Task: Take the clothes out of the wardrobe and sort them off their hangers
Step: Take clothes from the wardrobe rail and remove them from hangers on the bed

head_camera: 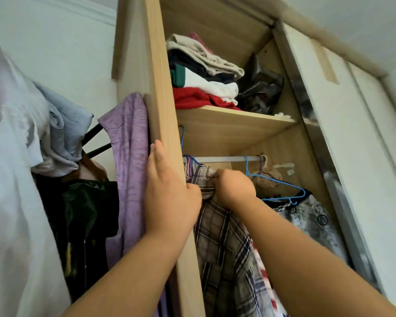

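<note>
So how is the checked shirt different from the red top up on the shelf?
The checked shirt hangs below the rail, gripped near its top by the right hand; the red top lies on the shelf, untouched. The checked shirt has dark and pale crossing lines; the red top is plain red. Other folded clothes are piled on the red top, none on the checked shirt. Both are inside the wardrobe.

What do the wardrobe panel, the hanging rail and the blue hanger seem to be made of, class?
Wardrobe panel: probably laminated board, matt pale wood grain. Hanging rail: likely metal, smooth silvery sheen. Blue hanger: thin wire, perhaps plastic-coated, evenly blue.
</note>
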A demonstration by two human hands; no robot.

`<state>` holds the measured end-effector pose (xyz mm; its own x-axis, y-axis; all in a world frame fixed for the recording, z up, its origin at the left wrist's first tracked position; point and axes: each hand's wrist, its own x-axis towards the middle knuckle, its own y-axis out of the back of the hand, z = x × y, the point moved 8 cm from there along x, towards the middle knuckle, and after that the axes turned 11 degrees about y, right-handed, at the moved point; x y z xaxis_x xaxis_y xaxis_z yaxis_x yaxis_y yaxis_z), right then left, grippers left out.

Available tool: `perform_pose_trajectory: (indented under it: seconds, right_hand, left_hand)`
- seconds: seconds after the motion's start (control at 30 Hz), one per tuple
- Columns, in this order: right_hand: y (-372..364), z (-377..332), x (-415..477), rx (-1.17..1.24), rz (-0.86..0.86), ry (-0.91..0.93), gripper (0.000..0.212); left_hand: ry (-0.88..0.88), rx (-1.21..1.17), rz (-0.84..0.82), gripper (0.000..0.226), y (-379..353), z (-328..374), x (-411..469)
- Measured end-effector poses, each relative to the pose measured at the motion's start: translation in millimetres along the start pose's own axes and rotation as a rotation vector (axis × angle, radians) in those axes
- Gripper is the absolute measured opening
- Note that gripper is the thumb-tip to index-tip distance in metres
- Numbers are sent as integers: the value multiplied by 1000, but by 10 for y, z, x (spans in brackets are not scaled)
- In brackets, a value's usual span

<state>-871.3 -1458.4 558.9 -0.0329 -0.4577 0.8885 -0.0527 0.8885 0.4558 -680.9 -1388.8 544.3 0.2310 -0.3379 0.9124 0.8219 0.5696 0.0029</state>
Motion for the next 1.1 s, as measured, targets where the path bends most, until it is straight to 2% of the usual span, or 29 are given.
perform_pose_trajectory:
  seconds: [0.3,0.43,0.53,0.63,0.77,0.93,1.1]
  right_hand:
    - [1171,352,-1232,-38,63,-90,27]
    - [1798,392,-1994,-96,55,-128,23]
    - [2245,427,-2580,-98,2,-167,15]
    - [2673,444,-3160,-143,-76,-236,13]
    - [3191,398,-3893,-255,-191,-303,18]
    - [3806,237,-4885,-412,-271,-460,21]
    - [4330,-99,-5791,-546,-316,-705,11]
  left_hand:
    - [7,125,-75,96,14,55,-64]
    - [-92,347,-116,100,4,118,-354]
    - [-233,439,-277,95,-173,288,-801]
    - [-296,262,-500,74,-376,523,-1315]
    - [-206,-59,-788,59,-519,838,-2010]
    - [-237,-314,-1036,38,-550,1346,-3062]
    - [-288,-579,-1243,21,-424,1925,-4023]
